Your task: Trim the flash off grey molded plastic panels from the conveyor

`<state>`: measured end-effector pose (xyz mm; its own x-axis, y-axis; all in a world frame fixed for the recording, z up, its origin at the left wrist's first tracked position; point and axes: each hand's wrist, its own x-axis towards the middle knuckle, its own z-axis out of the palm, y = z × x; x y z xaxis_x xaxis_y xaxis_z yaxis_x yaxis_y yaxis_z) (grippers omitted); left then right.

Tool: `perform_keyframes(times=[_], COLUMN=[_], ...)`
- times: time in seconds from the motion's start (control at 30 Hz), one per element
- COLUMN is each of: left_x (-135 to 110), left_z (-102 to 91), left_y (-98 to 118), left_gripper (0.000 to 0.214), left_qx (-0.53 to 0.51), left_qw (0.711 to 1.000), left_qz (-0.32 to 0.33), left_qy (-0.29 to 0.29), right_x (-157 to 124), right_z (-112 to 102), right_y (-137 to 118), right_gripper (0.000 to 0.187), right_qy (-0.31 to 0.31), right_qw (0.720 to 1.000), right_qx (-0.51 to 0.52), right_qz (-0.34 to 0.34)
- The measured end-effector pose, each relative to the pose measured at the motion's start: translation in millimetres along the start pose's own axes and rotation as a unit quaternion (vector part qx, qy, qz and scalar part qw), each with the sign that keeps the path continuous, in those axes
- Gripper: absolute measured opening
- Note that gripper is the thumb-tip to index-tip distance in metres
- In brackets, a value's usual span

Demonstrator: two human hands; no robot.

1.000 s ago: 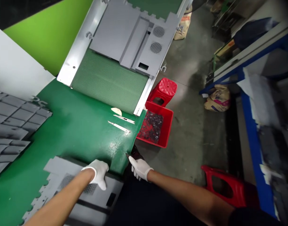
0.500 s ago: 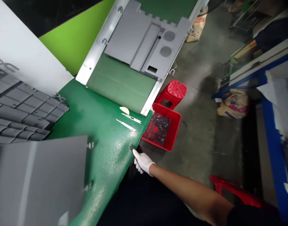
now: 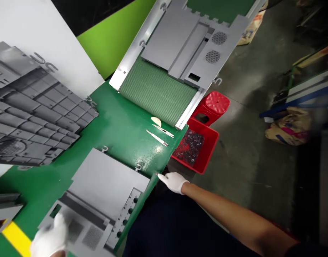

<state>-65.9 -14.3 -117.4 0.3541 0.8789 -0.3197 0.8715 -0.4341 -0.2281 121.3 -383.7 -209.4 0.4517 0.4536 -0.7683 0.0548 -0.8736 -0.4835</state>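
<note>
A grey plastic panel (image 3: 99, 182) with hooks, round holes and mesh patches lies close over the green table in front of me. My left hand (image 3: 50, 237), in a white glove and blurred, grips its near left edge. My right hand (image 3: 174, 182), also gloved, is closed around a small knife (image 3: 155, 173) at the table's right edge. Only the tip shows past the fingers, and it is smeared. Two scalpels, an upper one (image 3: 164, 131) and a lower one (image 3: 157, 138), lie beyond that hand, beside a pale half-round piece (image 3: 156, 121).
A similar grey panel (image 3: 164, 39) rests on the green conveyor belt (image 3: 158, 92). Ribbed grey panels (image 3: 46, 107) lean at left. A red bin (image 3: 210, 148) with small dark bits stands beside a red stool (image 3: 217, 101) on the floor. Dark crumbs (image 3: 150, 157) litter the table (image 3: 118, 132).
The panel has turned and come down from a raised, tilted position to lie nearly flat. My left hand has come into view. My right hand stays by the table edge; the view has shifted left.
</note>
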Motion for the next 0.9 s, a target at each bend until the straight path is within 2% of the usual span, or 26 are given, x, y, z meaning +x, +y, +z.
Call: perform_keyframes(times=[0.03,0.07,0.13,0.17,0.23,0.27,0.33,0.43,0.57,0.9], left_x=[-0.7,-1.8,-4.2,-4.8,-2.8,0.0,8.5,22.6,30.1,28.5], left_z=[1.2,1.7,2.0,2.6,5.9,8.7,16.0,26.8,33.5,35.1], left_y=[14.9,36.6,94.3,126.0,184.5,207.9,239.7,254.9,250.4,247.9], left_gripper=[0.038,0.043,0.048,0.048,0.048,0.046,0.045,0.049,0.053,0.056], left_qx=[-0.053,-0.109,-0.178,-0.177,-0.129,-0.089,0.001,0.055,-0.022,-0.058], left_qw=[0.998,0.992,0.945,0.907,0.846,0.819,0.788,0.782,0.77,0.77], left_qz=[-0.004,0.057,0.274,0.381,0.51,0.546,0.558,0.504,0.471,0.463], left_qy=[0.019,0.024,0.008,-0.018,-0.094,-0.154,-0.259,-0.362,-0.43,-0.435], right_x=[0.7,2.4,7.9,11.6,19.9,24.0,31.3,38.3,41.5,44.5], right_z=[0.5,1.4,3.4,4.2,5.1,5.3,5.2,4.7,2.6,-4.3], right_y=[-3.3,-7.5,-17.6,-23.0,-33.2,-37.7,-44.9,-51.0,-54.5,-59.5], right_gripper=[0.083,0.086,0.091,0.091,0.09,0.089,0.087,0.083,0.081,0.085], right_qy=[-0.001,-0.002,-0.002,-0.004,-0.004,-0.002,0.002,0.004,0.002,0.008], right_qw=[1.0,0.999,0.997,0.996,0.995,0.995,0.994,0.993,0.993,0.982], right_qx=[-0.028,-0.051,-0.075,-0.081,-0.09,-0.094,-0.099,-0.098,-0.095,-0.149], right_qz=[-0.002,-0.006,-0.016,-0.024,-0.038,-0.045,-0.056,-0.064,-0.075,-0.113])
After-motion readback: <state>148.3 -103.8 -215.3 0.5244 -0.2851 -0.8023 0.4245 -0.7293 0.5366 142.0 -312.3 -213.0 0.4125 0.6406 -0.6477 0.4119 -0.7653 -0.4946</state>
